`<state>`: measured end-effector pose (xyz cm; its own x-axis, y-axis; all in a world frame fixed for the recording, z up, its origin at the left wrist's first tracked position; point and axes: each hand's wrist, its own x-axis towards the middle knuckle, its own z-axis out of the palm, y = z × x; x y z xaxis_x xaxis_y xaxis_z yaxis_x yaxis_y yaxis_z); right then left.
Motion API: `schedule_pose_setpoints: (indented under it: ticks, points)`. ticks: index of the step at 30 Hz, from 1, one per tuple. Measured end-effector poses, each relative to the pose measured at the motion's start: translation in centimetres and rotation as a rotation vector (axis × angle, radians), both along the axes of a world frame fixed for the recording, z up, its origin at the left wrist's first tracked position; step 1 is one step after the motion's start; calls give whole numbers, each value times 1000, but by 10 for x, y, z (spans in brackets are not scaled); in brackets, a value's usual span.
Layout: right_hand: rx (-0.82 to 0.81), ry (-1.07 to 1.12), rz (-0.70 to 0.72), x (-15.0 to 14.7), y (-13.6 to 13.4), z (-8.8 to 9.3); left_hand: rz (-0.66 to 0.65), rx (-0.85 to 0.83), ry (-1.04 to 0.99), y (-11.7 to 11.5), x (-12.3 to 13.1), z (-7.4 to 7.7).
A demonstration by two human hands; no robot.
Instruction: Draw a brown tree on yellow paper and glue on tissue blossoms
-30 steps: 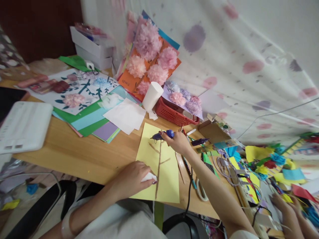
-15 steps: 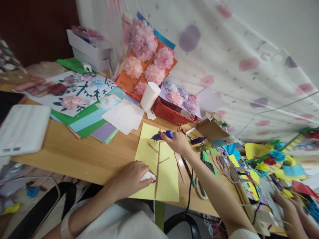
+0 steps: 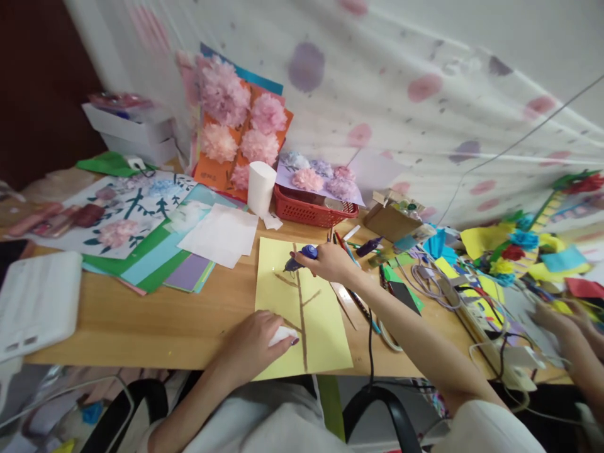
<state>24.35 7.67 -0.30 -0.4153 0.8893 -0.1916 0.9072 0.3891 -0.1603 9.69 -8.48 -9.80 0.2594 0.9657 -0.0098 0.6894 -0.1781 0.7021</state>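
Observation:
A yellow sheet of paper (image 3: 330, 340) lies on the table, with brown branch lines (image 3: 302, 314) on it. My right hand (image 3: 333, 262) is closed round a blue glue gun (image 3: 307, 252), whose nozzle points left over the upper part of the sheet, near a short branch. Whether the tip touches the paper I cannot tell. At the sheet's lower left rests my left hand (image 3: 258, 340), fingers curled over a crumpled white tissue (image 3: 282, 335). A black cord (image 3: 370, 340) hangs down over the table's front edge below my right forearm.
A white paper roll (image 3: 261, 189) and a red basket (image 3: 311, 211) stand behind the sheet. Left are white papers (image 3: 221, 236), coloured sheets and a white device (image 3: 40, 305). Pencils, a power strip (image 3: 472, 327) and cables lie right, near another person's hands (image 3: 561, 324).
The view has turned, so the table sits more level. The glue gun has tilted nozzle-down and sits closer to the left branch line. My left hand keeps its place on the sheet.

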Motion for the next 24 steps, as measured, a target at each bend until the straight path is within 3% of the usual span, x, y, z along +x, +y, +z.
schedule_pose_setpoints:
  ticks: [4,8,15,20,24]
  points:
    - [-74,42,21,6,1,6,0,1,-22,0,0,2]
    - [-220,225,-42,17,5,6,-1,-14,17,1,0,0]
    - [-149,311,-86,32,0,0,-8,-32,2,0,-2,-4]
    - [-88,411,-157,44,-5,-2,122,-171,-280,-2,-11,-13]
    - [-6,522,-219,58,-15,-7,277,-312,-722,2,-21,-18]
